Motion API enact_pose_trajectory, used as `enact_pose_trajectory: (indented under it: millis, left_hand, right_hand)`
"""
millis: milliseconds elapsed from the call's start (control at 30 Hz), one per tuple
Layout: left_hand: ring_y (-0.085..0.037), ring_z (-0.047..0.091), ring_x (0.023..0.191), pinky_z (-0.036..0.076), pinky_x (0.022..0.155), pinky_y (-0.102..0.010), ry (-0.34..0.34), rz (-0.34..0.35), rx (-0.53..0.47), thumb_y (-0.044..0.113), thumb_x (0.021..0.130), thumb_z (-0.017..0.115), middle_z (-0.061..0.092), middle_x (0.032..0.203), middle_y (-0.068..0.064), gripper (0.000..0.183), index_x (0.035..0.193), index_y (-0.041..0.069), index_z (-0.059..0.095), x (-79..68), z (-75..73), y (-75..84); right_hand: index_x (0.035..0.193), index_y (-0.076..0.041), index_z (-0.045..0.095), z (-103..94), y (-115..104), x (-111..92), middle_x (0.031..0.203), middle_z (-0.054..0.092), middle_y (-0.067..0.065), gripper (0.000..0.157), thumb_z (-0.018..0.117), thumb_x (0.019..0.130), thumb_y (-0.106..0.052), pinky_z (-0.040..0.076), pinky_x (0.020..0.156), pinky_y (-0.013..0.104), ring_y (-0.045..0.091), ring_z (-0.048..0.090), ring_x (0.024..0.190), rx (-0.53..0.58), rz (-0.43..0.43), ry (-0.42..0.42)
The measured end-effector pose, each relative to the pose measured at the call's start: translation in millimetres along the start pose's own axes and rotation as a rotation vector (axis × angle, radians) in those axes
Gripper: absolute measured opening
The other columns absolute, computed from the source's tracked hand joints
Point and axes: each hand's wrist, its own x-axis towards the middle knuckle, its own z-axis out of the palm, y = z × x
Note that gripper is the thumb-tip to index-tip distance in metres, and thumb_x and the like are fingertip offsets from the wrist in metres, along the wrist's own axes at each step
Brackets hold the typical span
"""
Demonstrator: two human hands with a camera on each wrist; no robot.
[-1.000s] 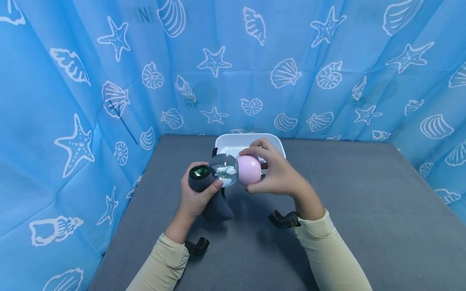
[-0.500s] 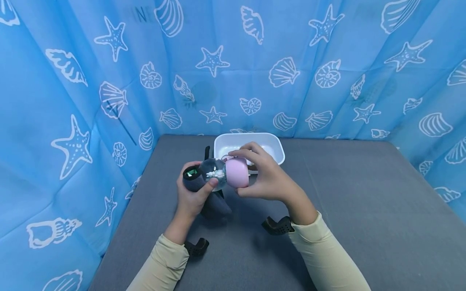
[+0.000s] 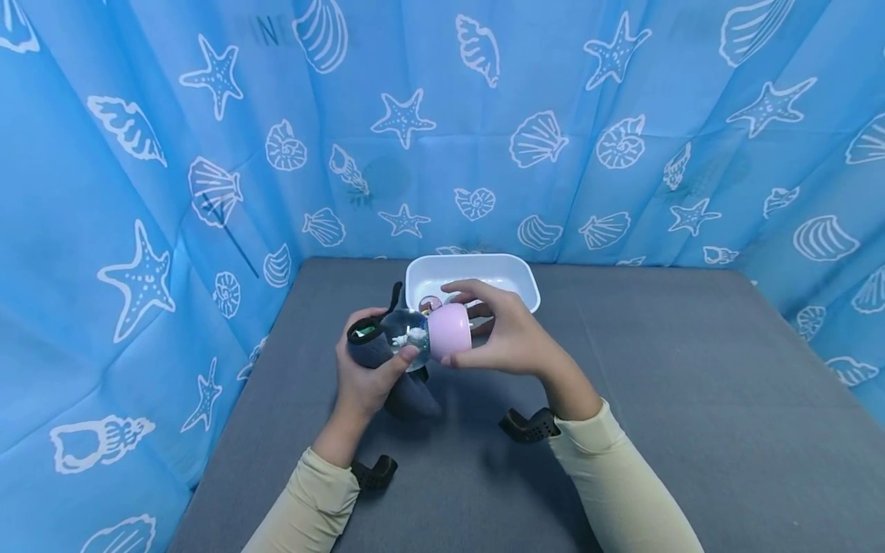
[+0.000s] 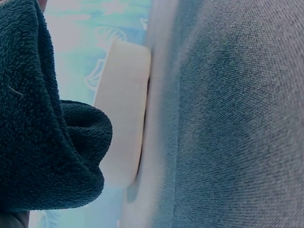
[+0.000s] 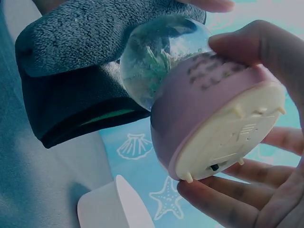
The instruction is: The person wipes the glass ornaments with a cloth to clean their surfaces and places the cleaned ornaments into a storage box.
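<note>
A snow globe with a clear ball and a pink base (image 3: 449,332) lies sideways between the two hands in the head view. My right hand (image 3: 515,334) holds it by the base (image 5: 209,102), with the thumb on one side and fingertips at the other edge. The pale underside, with small feet and a black switch, shows in the right wrist view. My left hand (image 3: 359,376) grips a dark grey fuzzy cloth (image 3: 409,395) with a black border, its thumb over the glass ball (image 3: 406,329). The cloth (image 5: 85,45) overlaps the ball in the right wrist view.
Behind the hands, a white tray (image 3: 477,265) stands on the grey-covered table (image 3: 664,369), with a small round colourful item (image 3: 430,303) in it. A blue curtain (image 3: 442,169) with white shells and starfish hangs around the table's back and left.
The snow globe and my right hand have moved left and slightly down, bringing the ball closer against the cloth. My right index finger has lifted off the base's top. The left hand shifts slightly left.
</note>
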Motion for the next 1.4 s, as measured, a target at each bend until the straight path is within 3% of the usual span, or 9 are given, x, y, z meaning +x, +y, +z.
enact_pose_trajectory:
  millis: [333,433,633,867,1000,1200,1400]
  left_hand:
    - [-0.014,0.068,0.107,0.058,0.091,-0.022,-0.046,-0.017,0.047,0.060,0.078,0.090,0.067,0.122,-0.018,0.087,0.133,0.000,0.061,-3.1,1.4,-2.5]
    - [-0.015,0.067,0.108,0.057,0.093,-0.022,-0.044,-0.011,0.067,0.062,0.078,0.089,0.068,0.122,-0.016,0.089,0.132,-0.001,0.060,-3.9,2.1,-4.4]
    - [-0.015,0.066,0.107,0.056,0.093,-0.022,0.017,0.008,0.071,0.063,0.077,0.089,0.066,0.122,-0.020,0.091,0.131,-0.003,0.060,-1.9,2.0,-4.9]
    - [-0.011,0.067,0.105,0.055,0.091,-0.020,0.057,0.046,0.072,0.067,0.077,0.087,0.068,0.119,-0.017,0.094,0.128,-0.008,0.060,1.4,-0.3,-6.2]
    - [-0.011,0.066,0.103,0.056,0.090,-0.021,0.033,0.043,0.042,0.065,0.079,0.087,0.067,0.118,-0.011,0.092,0.128,-0.008,0.060,1.7,1.0,-5.5]
    - [-0.012,0.065,0.103,0.056,0.088,-0.021,-0.028,-0.003,0.010,0.061,0.085,0.083,0.063,0.123,-0.014,0.088,0.135,-0.006,0.056,-1.1,3.5,-2.9]
    - [-0.014,0.057,0.104,0.049,0.088,-0.024,-0.048,-0.110,-0.117,0.046,0.090,0.064,0.055,0.123,-0.006,0.078,0.145,-0.004,0.040,-4.8,3.8,-1.1]
  right_hand:
    - [0.146,-0.008,0.057,-3.3,8,3,0.114,0.071,0.020,0.065,0.081,0.087,-0.021,0.064,0.074,0.039,0.027,0.078,0.089,0.116,0.268,-0.071]
    - [0.141,-0.004,0.058,-5.3,4,3,0.114,0.070,0.021,0.060,0.081,0.088,-0.022,0.063,0.075,0.039,0.030,0.077,0.092,0.117,0.297,-0.073]
    - [0.131,-0.005,0.058,-6.1,-2,4,0.117,0.069,0.018,0.056,0.087,0.085,-0.017,0.064,0.079,0.039,0.029,0.076,0.091,0.137,0.237,-0.079]
    - [0.151,-0.018,0.049,-14.3,-6,-1,0.136,0.062,0.010,0.093,0.099,0.072,-0.014,0.061,0.096,0.043,0.027,0.073,0.110,0.115,0.161,-0.189]
    - [0.152,-0.021,0.049,-20.6,-6,-3,0.139,0.062,0.010,0.094,0.099,0.073,-0.012,0.061,0.097,0.042,0.026,0.073,0.111,0.088,0.119,-0.199]
    - [0.149,-0.018,0.054,-25.6,-4,-4,0.135,0.065,0.012,0.089,0.099,0.073,-0.013,0.063,0.093,0.040,0.025,0.076,0.106,0.082,0.119,-0.175]
    - [0.148,-0.014,0.056,-25.9,0,-3,0.132,0.069,0.014,0.086,0.098,0.074,-0.016,0.064,0.089,0.040,0.025,0.077,0.100,0.082,0.136,-0.156]
